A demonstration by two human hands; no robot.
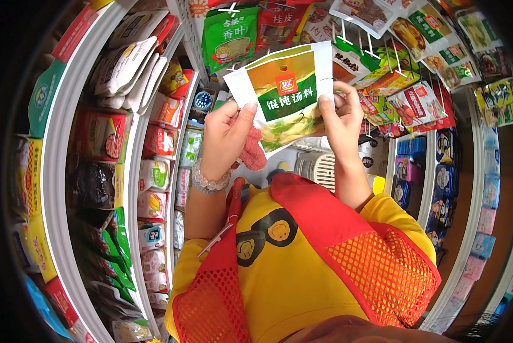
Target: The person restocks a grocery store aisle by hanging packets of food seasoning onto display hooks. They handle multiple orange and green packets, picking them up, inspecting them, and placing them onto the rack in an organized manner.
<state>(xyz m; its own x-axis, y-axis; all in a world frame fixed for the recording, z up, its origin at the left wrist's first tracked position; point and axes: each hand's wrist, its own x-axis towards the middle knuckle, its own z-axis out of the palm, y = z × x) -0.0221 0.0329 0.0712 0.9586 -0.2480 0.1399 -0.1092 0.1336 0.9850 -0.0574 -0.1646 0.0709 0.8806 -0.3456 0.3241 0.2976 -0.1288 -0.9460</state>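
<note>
Both hands hold up a small stack of flat seasoning packets [284,96], white-edged with a green and gold front and a punched hang hole. My left hand [228,137] pinches the lower left edge between thumb and fingers. A pink fuzzy cloth [253,148] is also held in that hand, bunched below the packets. On the opposite edge, my right hand [344,115] grips with thumb in front and fingers behind. Right behind the packets, bagged spices hang on hooks, among them a green bag [231,38] and a red bag [282,25].
Shelves of packaged goods with white rails [132,171] curve along the left. Metal display hooks [370,47] carrying packets jut out at the upper right. More stocked shelves [445,171] stand at the right. A beige slatted plastic stool [323,169] is on the floor beyond my body.
</note>
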